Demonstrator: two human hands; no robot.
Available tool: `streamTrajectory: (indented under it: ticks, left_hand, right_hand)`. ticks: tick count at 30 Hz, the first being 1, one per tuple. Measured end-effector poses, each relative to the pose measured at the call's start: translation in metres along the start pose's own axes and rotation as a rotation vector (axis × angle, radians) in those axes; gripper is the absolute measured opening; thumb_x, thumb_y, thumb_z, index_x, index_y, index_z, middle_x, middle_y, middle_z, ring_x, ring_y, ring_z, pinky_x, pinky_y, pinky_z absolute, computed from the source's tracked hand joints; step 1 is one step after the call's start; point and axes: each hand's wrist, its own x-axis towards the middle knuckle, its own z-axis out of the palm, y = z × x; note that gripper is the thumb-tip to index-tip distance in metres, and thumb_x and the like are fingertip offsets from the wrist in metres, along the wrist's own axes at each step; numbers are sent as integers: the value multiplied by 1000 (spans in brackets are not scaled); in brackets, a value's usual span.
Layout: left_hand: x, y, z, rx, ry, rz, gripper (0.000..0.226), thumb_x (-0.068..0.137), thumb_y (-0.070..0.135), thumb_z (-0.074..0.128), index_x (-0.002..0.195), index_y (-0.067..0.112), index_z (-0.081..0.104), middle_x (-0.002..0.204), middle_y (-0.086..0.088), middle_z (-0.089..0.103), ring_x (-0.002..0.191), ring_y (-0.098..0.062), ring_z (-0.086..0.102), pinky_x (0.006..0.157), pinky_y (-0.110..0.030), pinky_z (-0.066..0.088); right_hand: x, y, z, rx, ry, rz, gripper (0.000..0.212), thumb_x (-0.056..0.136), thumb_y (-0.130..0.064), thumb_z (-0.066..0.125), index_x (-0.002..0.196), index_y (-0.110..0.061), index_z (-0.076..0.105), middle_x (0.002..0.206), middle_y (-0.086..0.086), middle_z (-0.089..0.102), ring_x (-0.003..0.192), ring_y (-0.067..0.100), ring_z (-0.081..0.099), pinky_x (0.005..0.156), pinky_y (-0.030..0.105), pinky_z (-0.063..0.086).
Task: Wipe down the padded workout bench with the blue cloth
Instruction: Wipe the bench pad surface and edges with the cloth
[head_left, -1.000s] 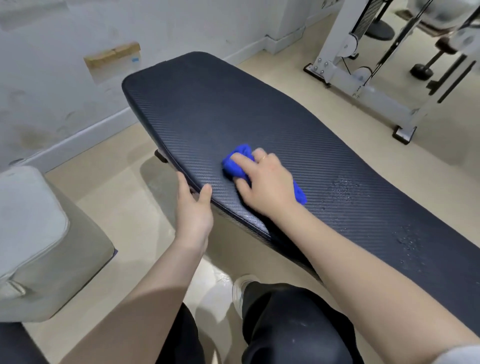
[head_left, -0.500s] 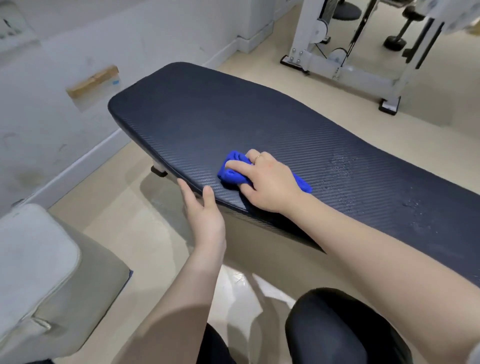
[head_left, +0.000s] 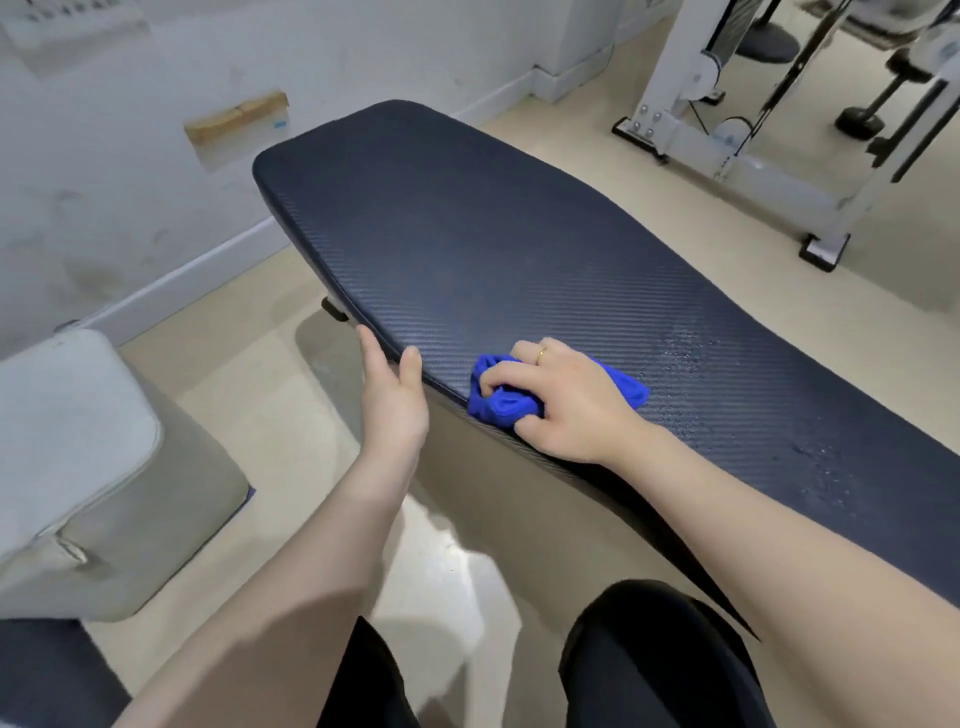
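The dark padded bench (head_left: 493, 228) runs from the far left to the near right, its surface ribbed like carbon weave. My right hand (head_left: 566, 400) presses a bunched blue cloth (head_left: 501, 405) onto the pad right at its near edge, fingers curled into the fabric. A corner of the cloth sticks out past the hand on the right. My left hand (head_left: 392, 400) rests against the bench's near edge just left of the cloth, thumb on top of the pad, holding nothing. Water droplets (head_left: 691, 348) speckle the pad to the right of the cloth.
A pale grey cushioned block (head_left: 78, 467) stands on the floor at the left. A white weight machine frame (head_left: 727, 140) with cables and pads fills the far right. The wall and baseboard (head_left: 192, 270) lie behind the bench. My dark-clothed knees (head_left: 649, 665) are at the bottom.
My right hand has dragged the cloth back toward the near edge of the pad and scrunched it up. The left hand stays on the bench edge. The view has shifted slightly.
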Motion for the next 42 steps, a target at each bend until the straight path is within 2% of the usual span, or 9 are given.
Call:
streamTrajectory:
  ticks: [6, 9, 12, 15, 17, 23, 31, 37, 42]
  left_hand:
    - [-6, 11, 12, -88, 56, -76, 60, 101, 28, 32, 152, 28, 0, 160, 7, 18, 145, -13, 23, 110, -24, 18]
    - [-14, 10, 10, -116, 139, -182, 70, 98, 36, 41, 152, 24, -1, 161, 3, 13, 147, -16, 18, 115, -29, 17]
    - [-38, 5, 11, -77, 219, -213, 81, 90, 34, 56, 152, 17, 7, 160, -3, 18, 146, -19, 22, 118, -35, 21]
    - [-69, -2, 37, -94, 96, -162, 65, 89, 44, 47, 146, 17, 29, 151, -1, 37, 140, -18, 35, 111, -28, 26]
    - [-82, -7, 56, -114, 40, -168, 70, 87, 56, 33, 150, 31, 17, 157, 9, 25, 143, -15, 29, 118, -37, 22]
    - [-80, -16, 71, -108, 119, -120, 62, 96, 34, 34, 151, 32, 6, 158, 8, 23, 144, -11, 25, 120, -39, 20]
    - [-76, -7, 89, -181, 271, -179, 65, 86, 32, 30, 149, 33, 13, 156, 4, 28, 142, -16, 29, 119, -41, 23]
    - [-73, -13, 91, -217, 317, -162, 66, 79, 36, 33, 144, 33, 25, 148, 2, 43, 136, -21, 42, 114, -45, 32]
    - [-78, -2, 96, -241, 364, -175, 59, 86, 28, 32, 144, 26, 28, 144, -4, 48, 133, -26, 45, 113, -46, 34]
  right_hand:
    - [22, 4, 5, -46, 28, 38, 41, 67, -19, 43, 102, -31, 62, 88, -4, 53, 76, 22, 36, 68, 30, 34]
    - [29, 5, 0, -66, -13, 32, 48, 67, -21, 39, 110, -31, 60, 95, 0, 54, 80, 22, 36, 72, 32, 37]
    - [-13, 19, -13, -38, -101, -91, 48, 66, -19, 42, 109, -29, 60, 83, -3, 48, 76, 24, 40, 60, 28, 30]
    - [-51, 39, -26, 20, -174, -158, 44, 64, -24, 37, 102, -33, 57, 71, -14, 33, 70, 20, 37, 60, 30, 35]
    - [-44, 46, -25, 19, -191, -153, 43, 65, -25, 37, 103, -35, 56, 73, -13, 36, 71, 19, 37, 66, 36, 43]
    - [0, 36, -11, -106, -29, -80, 50, 72, -23, 39, 118, -31, 58, 100, 7, 53, 83, 29, 43, 77, 41, 45]
    - [-71, 70, -31, -55, -211, -450, 47, 69, -23, 44, 113, -28, 60, 80, 2, 45, 66, 23, 41, 60, 29, 38]
    - [-11, 66, -27, -42, -38, -111, 47, 79, -18, 48, 123, -31, 55, 91, -4, 36, 89, 25, 45, 71, 33, 44]
    - [-83, 77, -37, -13, -175, -467, 48, 68, -27, 41, 112, -30, 61, 76, -1, 42, 65, 25, 46, 58, 25, 30]
